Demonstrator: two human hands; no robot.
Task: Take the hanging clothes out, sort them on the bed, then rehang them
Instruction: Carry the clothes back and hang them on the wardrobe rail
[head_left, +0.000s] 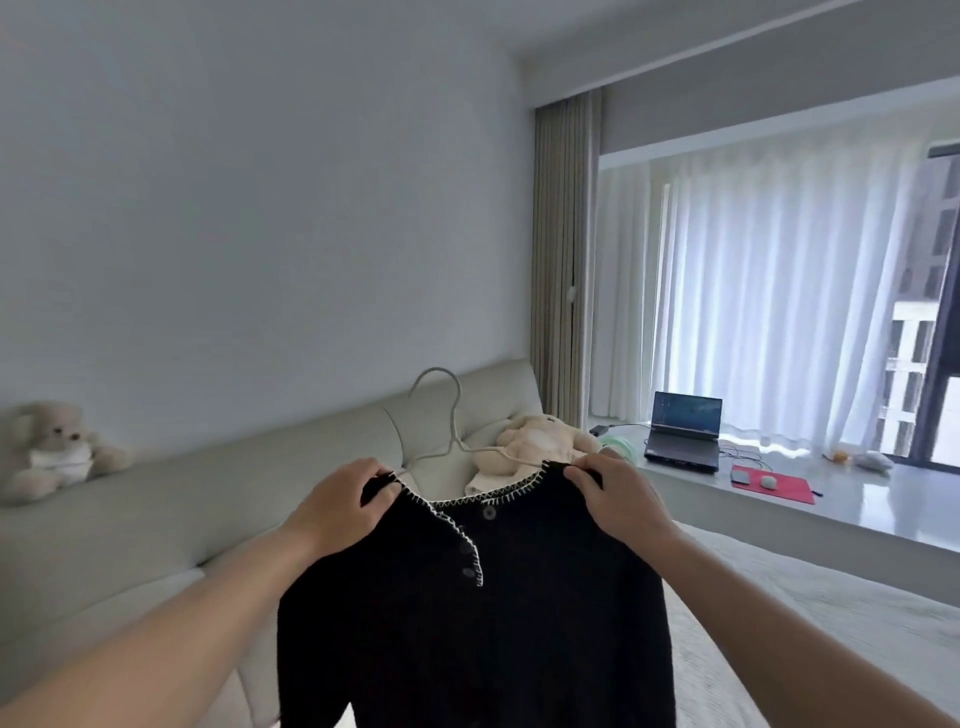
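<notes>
We are pinching the black top (467, 613) by its shoulders, left hand (343, 504) and right hand (618, 499), above the bed (810, 618), probably seating it on the hanger (447, 415) for rehanging, which needs both shoulders squared.

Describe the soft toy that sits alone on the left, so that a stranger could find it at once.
Follow the long pale headboard along the wall to its left end. There a cream teddy bear sits upright on its top edge. The other plush toy lies near the headboard's right end, behind the black cardigan and its hanger.
</notes>
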